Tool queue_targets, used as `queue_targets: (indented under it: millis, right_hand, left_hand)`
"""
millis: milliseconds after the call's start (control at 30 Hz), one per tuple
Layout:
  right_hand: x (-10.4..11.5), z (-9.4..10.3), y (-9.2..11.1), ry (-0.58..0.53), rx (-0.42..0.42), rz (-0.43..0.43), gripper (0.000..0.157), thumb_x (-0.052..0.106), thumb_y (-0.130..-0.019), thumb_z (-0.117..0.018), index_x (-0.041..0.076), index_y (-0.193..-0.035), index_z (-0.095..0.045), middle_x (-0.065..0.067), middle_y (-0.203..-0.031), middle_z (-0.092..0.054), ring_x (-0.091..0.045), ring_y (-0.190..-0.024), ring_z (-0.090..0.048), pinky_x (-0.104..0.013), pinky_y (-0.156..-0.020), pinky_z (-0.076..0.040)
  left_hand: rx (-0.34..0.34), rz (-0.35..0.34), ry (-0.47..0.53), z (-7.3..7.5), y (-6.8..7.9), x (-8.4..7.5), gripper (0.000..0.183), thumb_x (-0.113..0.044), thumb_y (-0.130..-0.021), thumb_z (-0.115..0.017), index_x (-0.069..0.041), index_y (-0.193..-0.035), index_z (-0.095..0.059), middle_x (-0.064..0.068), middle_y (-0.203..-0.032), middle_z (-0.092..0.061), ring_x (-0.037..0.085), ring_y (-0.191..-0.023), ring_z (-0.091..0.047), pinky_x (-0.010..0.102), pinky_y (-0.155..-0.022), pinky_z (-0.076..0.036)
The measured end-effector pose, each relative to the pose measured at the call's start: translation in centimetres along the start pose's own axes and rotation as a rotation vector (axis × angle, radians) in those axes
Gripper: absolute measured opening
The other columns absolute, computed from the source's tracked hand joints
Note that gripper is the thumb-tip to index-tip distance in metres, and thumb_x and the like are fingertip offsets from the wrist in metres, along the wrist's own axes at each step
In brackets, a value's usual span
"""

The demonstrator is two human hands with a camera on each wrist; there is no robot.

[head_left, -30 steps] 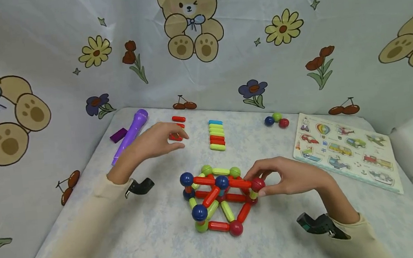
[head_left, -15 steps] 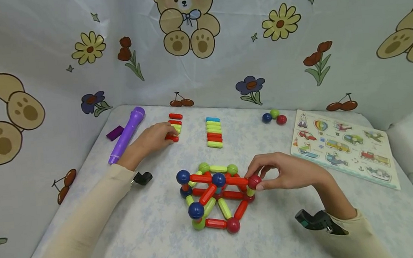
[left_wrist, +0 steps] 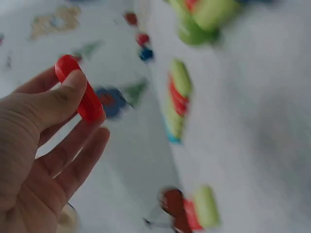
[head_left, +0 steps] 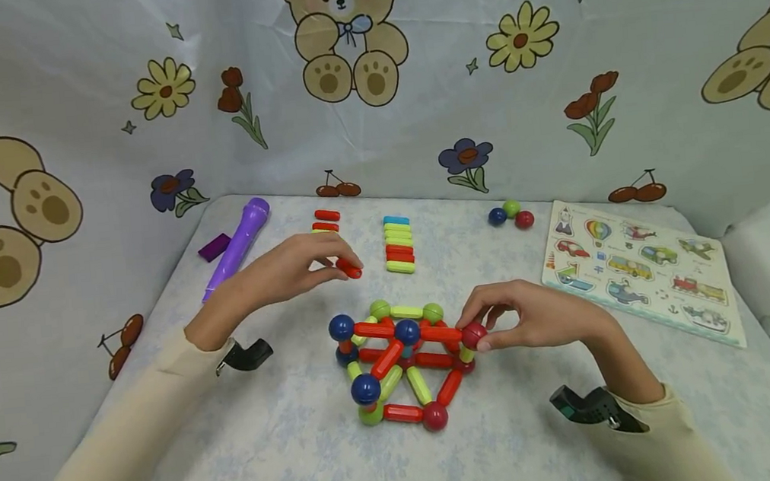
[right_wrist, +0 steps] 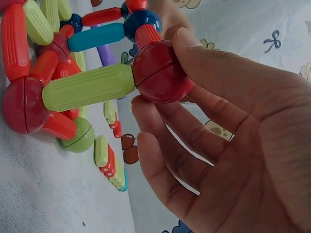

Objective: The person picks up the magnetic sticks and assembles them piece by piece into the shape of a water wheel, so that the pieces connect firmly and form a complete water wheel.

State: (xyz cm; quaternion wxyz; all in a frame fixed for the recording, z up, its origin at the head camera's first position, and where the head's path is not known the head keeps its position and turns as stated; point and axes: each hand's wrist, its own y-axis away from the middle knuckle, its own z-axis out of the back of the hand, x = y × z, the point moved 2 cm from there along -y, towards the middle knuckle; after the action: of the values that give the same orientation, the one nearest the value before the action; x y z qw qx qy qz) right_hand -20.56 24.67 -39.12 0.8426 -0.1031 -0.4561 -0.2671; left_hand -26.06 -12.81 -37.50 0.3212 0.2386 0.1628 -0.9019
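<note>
Between thumb and fingers my left hand [head_left: 291, 268] pinches a red rod [left_wrist: 80, 87], held above the table left of the rows of rods. My right hand [head_left: 536, 315] grips a dark red ball [right_wrist: 160, 72] at the upper right corner of a ball-and-rod structure [head_left: 403, 413]. That ball sits on top of an upright lime rod [right_wrist: 90, 87], with another red ball [right_wrist: 25, 104] at its other end. Blue balls [head_left: 366, 389] and red rods form the upper part of the structure; green and red balls with lime and red rods make its base.
Behind the structure lies a row of lime, red and blue rods [head_left: 399, 245]. A few more rods [head_left: 327, 221] lie left of it. Three loose balls [head_left: 511, 214] sit at the back. A picture board [head_left: 642, 268] is at right, a purple toy microphone [head_left: 237, 246] and purple block [head_left: 214, 247] at left.
My left hand reached down to the left group of rods, took a red rod and has lifted it rightward. The right hand has stayed on the structure and now holds its corner ball.
</note>
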Motion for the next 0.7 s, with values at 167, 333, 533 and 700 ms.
queue_targets:
  millis: [167, 333, 533, 700]
  right_hand:
    - [0.0, 0.0, 0.1, -0.009, 0.003, -0.009, 0.028, 0.02, -0.1, -0.08, 0.02, -0.127, -0.072, 0.003, -0.124, -0.072, -0.016, -0.109, -0.069, -0.038, -0.096, -0.061]
    - [-0.1, 0.0, 0.1, -0.015, 0.005, -0.016, 0.029, 0.02, -0.1, -0.08, 0.02, -0.128, -0.073, 0.004, -0.123, -0.072, -0.016, -0.109, -0.07, -0.041, -0.096, -0.061]
    - [0.0, 0.0, 0.1, -0.003, 0.005, -0.009, 0.029, 0.02, -0.101, -0.079, 0.02, -0.129, -0.072, 0.003, -0.124, -0.072, -0.017, -0.108, -0.069, -0.036, -0.095, -0.061]
    - [0.2, 0.1, 0.1, 0.001, 0.007, -0.012, 0.03, 0.02, -0.101, -0.079, 0.02, -0.13, -0.072, 0.003, -0.124, -0.072, -0.017, -0.108, -0.069, -0.034, -0.094, -0.061]
  left_hand:
    - [0.101, -0.236, 0.048, -0.3, -0.6, -6.9, 0.03, -0.005, -0.097, -0.08, -0.012, -0.126, -0.076, -0.003, -0.121, -0.075, 0.01, -0.114, -0.07, 0.027, -0.098, -0.059]
    - [0.217, -0.354, -0.034, -1.9, -1.2, -10.8, 0.026, -0.008, -0.097, -0.081, -0.014, -0.123, -0.08, -0.002, -0.122, -0.073, 0.011, -0.116, -0.066, 0.021, -0.102, -0.055]
    - [0.303, -0.424, -0.153, -4.1, -2.1, -12.0, 0.024, -0.018, -0.098, -0.081, -0.016, -0.122, -0.083, -0.003, -0.122, -0.075, 0.012, -0.116, -0.067, 0.019, -0.103, -0.052]
    - [0.322, -0.438, -0.177, -5.0, -2.6, -11.8, 0.026, -0.02, -0.099, -0.081, -0.016, -0.125, -0.082, -0.004, -0.12, -0.077, 0.011, -0.113, -0.068, 0.019, -0.102, -0.052]
